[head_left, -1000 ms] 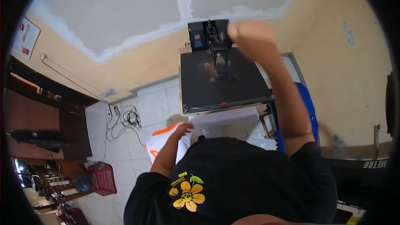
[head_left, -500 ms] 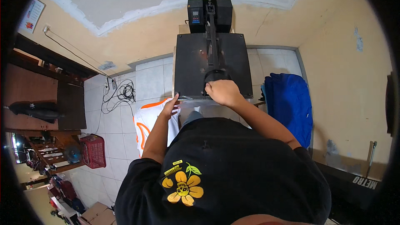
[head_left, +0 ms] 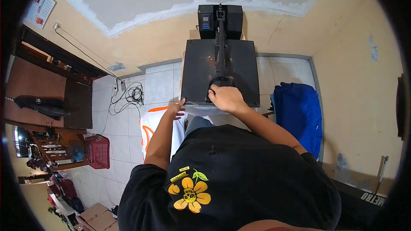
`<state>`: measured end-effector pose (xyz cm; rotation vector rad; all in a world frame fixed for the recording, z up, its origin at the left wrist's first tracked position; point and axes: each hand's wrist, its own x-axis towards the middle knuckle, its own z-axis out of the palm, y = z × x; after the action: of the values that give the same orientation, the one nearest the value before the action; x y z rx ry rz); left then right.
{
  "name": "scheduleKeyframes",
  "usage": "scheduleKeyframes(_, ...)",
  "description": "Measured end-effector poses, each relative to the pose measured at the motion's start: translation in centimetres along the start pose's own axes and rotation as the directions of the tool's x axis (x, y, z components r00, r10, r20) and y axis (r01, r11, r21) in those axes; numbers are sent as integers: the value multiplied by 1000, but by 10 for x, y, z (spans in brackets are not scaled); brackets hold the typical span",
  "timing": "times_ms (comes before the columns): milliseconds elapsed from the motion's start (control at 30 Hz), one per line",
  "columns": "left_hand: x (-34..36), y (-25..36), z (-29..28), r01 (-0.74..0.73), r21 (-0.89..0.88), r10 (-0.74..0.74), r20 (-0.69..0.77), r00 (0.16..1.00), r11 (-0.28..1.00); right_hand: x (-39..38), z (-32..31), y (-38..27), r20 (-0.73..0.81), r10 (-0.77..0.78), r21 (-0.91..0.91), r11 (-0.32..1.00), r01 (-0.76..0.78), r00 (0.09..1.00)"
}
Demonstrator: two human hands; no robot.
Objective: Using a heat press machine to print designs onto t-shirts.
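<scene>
One black heat press (head_left: pixel 242 66) sits straight ahead, its lever (head_left: pixel 220 60) apparently down. The right hand (head_left: pixel 227 98) clamps the curved handle (head_left: pixel 221 80); the left hand (head_left: pixel 176 109), fingers apart, touches the front-left corner (white-and-orange cloth (head_left: pixel 150 122) nearby). Pressing seems underway; the next move likely calls for steady holding.

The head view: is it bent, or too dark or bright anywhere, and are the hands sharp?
Head view: straight edges bow toward the rim, and the corners go black; head view, far left: a window glares white; head view, lower right: shadow dims the wall; head view, centre: the left hand and right hand look fairly sharp.
</scene>
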<state>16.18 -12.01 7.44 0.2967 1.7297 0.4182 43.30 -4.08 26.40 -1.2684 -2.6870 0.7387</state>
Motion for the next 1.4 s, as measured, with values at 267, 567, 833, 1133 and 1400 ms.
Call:
scheduleKeyframes(267, 17, -3, 3, -23, -85, 33, 109, 994, 996, 2, 7, 3, -22, 11, -11, 1000, -11, 1000)
scheduleKeyframes(567, 25, -10, 2, -36, -122, 51, 123, 991, 992, 3, 10, 1, -48, 6, -25, 1000, -7, 999)
scheduleKeyframes(833, 7, -4, 5, -59, -80, 69, 126, 990, 995, 2, 8, -1, -56, 14, -33, 999, -16, 998)
scheduleKeyframes(1133, 11, -8, 7, -59, -74, 66, 93, 993, 995, 0, 9, -3, -89, 0, -35, 999, -3, 996)
scheduleKeyframes(1400, 10, -9, 15, -90, -79, 97, 77, 992, 993, 0, 14, 0, -124, 1, -31, 999, -5, 992)
